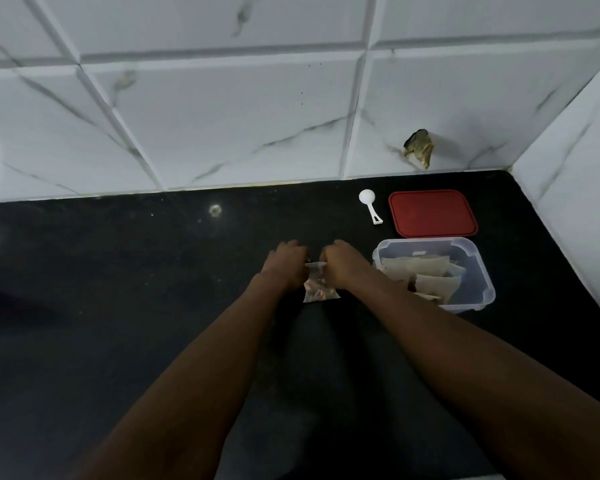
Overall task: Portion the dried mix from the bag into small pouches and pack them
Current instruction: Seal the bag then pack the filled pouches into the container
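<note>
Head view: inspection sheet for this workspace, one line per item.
Surface: black countertop, pale spot near the wall.
Job's things: small pouch of brown mix between the hands; clear container at right holding pouches; red lid and white scoop lie behind it; bag not in view.
Clutter: nothing seen.
Grips: left hand and right hand both pinch the pouch's top edge.
Cables: nothing seen.
Surroundings: white marbled wall tiles, one with a broken hole.
</note>
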Tool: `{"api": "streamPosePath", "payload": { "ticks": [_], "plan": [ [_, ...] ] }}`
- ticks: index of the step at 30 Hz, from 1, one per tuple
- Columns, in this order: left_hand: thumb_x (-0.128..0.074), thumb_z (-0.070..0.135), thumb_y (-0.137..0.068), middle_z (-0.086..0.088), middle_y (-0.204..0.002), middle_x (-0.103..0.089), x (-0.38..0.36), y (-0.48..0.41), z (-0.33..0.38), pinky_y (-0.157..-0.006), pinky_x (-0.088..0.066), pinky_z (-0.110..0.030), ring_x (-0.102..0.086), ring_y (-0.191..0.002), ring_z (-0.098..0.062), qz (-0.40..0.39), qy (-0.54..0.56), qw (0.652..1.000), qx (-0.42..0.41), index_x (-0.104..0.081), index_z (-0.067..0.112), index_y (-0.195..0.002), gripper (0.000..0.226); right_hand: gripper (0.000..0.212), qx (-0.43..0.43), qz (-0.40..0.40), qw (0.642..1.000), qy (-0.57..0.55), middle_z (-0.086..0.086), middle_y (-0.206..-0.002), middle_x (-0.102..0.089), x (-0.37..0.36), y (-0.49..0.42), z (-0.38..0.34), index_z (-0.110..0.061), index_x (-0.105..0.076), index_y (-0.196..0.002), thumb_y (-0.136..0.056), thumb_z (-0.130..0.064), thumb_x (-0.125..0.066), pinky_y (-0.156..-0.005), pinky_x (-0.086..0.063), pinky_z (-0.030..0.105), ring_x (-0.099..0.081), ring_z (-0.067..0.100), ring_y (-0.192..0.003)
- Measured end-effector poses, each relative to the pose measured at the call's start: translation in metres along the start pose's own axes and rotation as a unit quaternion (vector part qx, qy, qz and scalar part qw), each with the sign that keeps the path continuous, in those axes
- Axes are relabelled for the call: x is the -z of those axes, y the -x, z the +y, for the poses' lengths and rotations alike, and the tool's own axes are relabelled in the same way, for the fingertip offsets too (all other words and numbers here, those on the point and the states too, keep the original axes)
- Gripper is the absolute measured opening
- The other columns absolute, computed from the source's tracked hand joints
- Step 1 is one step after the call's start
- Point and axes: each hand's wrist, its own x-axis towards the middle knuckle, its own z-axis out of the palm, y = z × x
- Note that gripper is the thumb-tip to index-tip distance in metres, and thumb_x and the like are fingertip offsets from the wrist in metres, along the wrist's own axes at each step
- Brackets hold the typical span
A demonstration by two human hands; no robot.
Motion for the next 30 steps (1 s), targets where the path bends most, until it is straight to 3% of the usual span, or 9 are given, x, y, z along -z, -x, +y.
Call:
{"api": "streamPosePath", "payload": {
  "ticks": [5,9,13,16,18,22,26,30],
  "plan": [
    [-0.069,0.018,-0.093,-0.010,-0.121,-0.066,0.009,0.006,-0.004,-0.097,-0.053,-0.041,-0.064,-0.113,-0.027,0.030,0.079,0.996,-0.021,-0.073,0.013,-0.112,0.020,0.013,0.006,0.027,0.998,-0.053,0.007,-0.097,-0.074,0.014,0.010,0.002,-0.017,-0.079,-0.088,-0.087,-0.012,-0.067,-0.082,-0.057,0.036,-0.070,0.025,-0.090],
    [-0.075,0.011,-0.089,0.004,-0.091,-0.076,0.037,0.021,0.001,-0.084,-0.058,-0.025,-0.071,-0.084,-0.005,0.081,0.219,0.971,-0.043,-0.079,0.017,-0.094,0.009,0.016,0.054,0.083,0.990,-0.102,0.001,-0.089,-0.076,0.048,0.030,0.012,-0.017,-0.080,-0.086,-0.083,-0.009,-0.067,-0.079,-0.055,0.033,-0.070,0.018,-0.083],
    [-0.078,0.014,-0.088,0.012,-0.084,-0.073,0.073,0.032,0.024,-0.072,-0.049,-0.011,-0.066,-0.075,0.005,0.116,0.277,0.948,-0.109,-0.078,0.020,-0.096,0.010,0.011,0.104,0.143,0.977,-0.115,-0.006,-0.083,-0.067,0.092,0.057,0.028,-0.014,-0.078,-0.090,-0.086,-0.008,-0.070,-0.063,-0.038,0.011,-0.059,0.007,-0.073],
    [-0.077,0.011,-0.089,0.009,-0.086,-0.076,0.095,0.034,0.054,-0.073,-0.050,-0.008,-0.068,-0.077,0.006,0.142,0.289,0.933,-0.162,-0.079,0.018,-0.096,0.010,0.008,0.125,0.179,0.968,-0.127,-0.008,-0.080,-0.064,0.121,0.080,0.045,-0.015,-0.073,-0.089,-0.088,-0.008,-0.070,-0.060,-0.036,0.006,-0.056,0.002,-0.071],
    [-0.078,0.011,-0.088,0.006,-0.087,-0.077,0.104,0.033,0.075,-0.074,-0.050,-0.008,-0.068,-0.077,0.007,0.152,0.291,0.924,-0.194,-0.080,0.013,-0.096,0.008,0.004,0.127,0.183,0.965,-0.138,-0.009,-0.080,-0.064,0.135,0.095,0.057,-0.015,-0.071,-0.091,-0.091,-0.011,-0.070,-0.062,-0.039,0.008,-0.058,0.001,-0.073],
    [-0.080,0.011,-0.088,0.006,-0.084,-0.076,0.106,0.030,0.119,-0.070,-0.047,-0.007,-0.066,-0.073,0.010,0.152,0.288,0.916,-0.233,-0.081,0.011,-0.096,0.008,0.003,0.113,0.189,0.964,-0.146,-0.005,-0.082,-0.070,0.150,0.121,0.092,-0.017,-0.069,-0.094,-0.093,-0.015,-0.069,-0.070,-0.055,0.027,-0.066,0.007,-0.076],
    [-0.081,0.013,-0.087,0.003,-0.085,-0.077,0.096,0.023,0.158,-0.075,-0.057,-0.021,-0.072,-0.079,-0.004,0.124,0.271,0.921,-0.251,-0.081,0.011,-0.094,0.007,0.006,0.093,0.179,0.969,-0.143,-0.007,-0.085,-0.069,0.151,0.143,0.130,-0.018,-0.067,-0.094,-0.094,-0.012,-0.066,-0.072,-0.056,0.027,-0.065,0.003,-0.078],
    [-0.081,0.011,-0.087,0.011,-0.082,-0.072,0.080,0.019,0.189,-0.071,-0.051,-0.011,-0.067,-0.074,0.006,0.109,0.255,0.927,-0.253,-0.080,0.015,-0.093,0.007,0.009,0.103,0.155,0.971,-0.150,-0.008,-0.086,-0.068,0.148,0.160,0.164,-0.016,-0.066,-0.096,-0.095,-0.008,-0.063,-0.073,-0.059,0.029,-0.067,0.005,-0.079]
  ]
}}
